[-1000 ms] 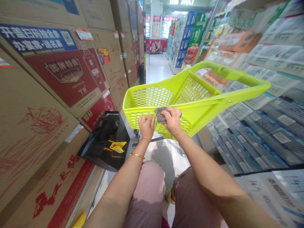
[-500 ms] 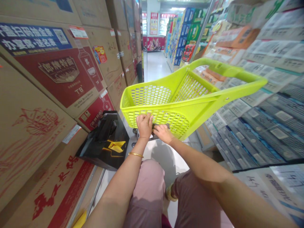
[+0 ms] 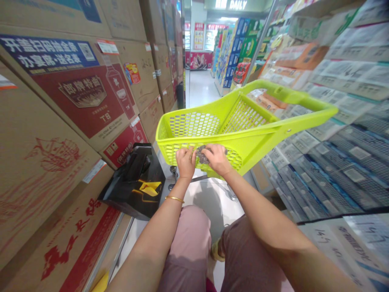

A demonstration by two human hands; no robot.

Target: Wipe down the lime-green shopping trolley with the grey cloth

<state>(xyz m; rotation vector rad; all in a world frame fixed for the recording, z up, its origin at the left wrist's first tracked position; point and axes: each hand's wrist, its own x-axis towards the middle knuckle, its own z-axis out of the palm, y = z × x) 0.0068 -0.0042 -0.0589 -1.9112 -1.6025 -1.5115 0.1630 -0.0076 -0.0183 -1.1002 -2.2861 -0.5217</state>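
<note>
A yellow-green plastic shopping cart with mesh sides stands tilted across the aisle in front of my knees. My left hand is closed against its near side, thumb and fingers together. Whether those fingers grip the mesh or the edge of the cloth is hidden. Just to the right, my right hand presses a crumpled dark grey cloth to the same mesh panel, fingers curled over it. Bits of the cloth show on both sides of that hand. Inside the basket, a mesh flap leans near the handle.
Stacked cardboard cartons wall the left side. A black gift bag with a yellow mark stands on the floor close to my left forearm. Shelves of packaged goods rise on the right. The tiled aisle runs on beyond the cart.
My right hand has moved up and slightly right on the mesh side, bringing the grey cloth higher into sight. The left hand has stayed nearly in place. The view has tilted up slightly.
</note>
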